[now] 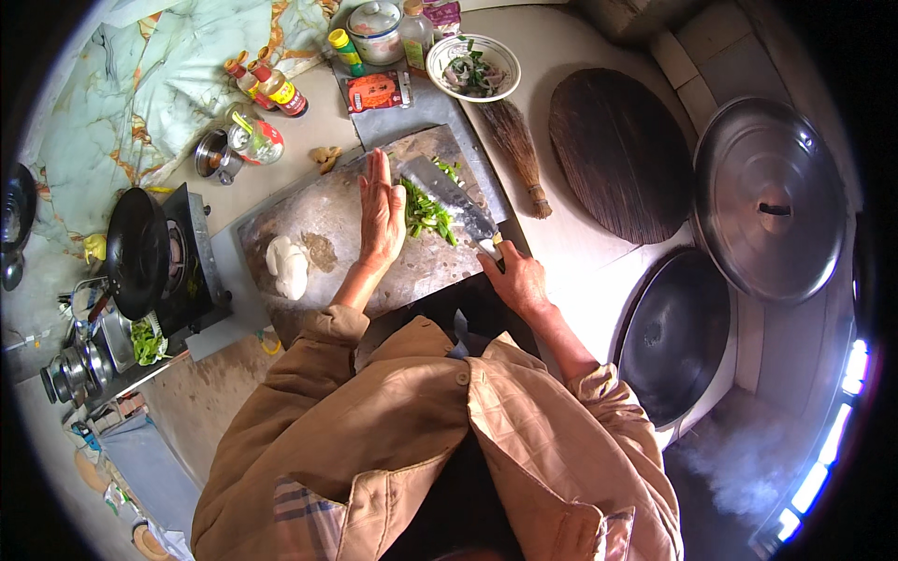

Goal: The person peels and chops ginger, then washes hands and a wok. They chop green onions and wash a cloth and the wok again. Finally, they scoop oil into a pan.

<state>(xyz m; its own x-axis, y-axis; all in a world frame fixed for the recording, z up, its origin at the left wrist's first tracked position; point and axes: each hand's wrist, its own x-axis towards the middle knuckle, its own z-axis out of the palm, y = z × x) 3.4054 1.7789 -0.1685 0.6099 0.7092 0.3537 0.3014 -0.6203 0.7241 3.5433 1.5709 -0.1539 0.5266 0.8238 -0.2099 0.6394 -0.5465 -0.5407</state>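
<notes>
My right hand (517, 279) grips the handle of a cleaver (449, 196), whose broad blade lies over a heap of chopped green vegetable (429, 216). My left hand (384, 210) is held straight beside the heap, fingers extended, with nothing in it. Beneath both is a worn, stained cutting board (351, 298). A white, dough-like lump (287, 268) rests on the board's left part, next to a damp brown patch. Part of the greens is hidden under the blade.
Beyond the board are a bowl of cut food (474, 68), a red packet (379, 92) and sauce bottles (280, 90). A straw brush (515, 158), a dark wooden lid (617, 156) and a large wok (675, 336) are to the right. Leftward, a black pan (138, 254) tilts by a gas stove (203, 259).
</notes>
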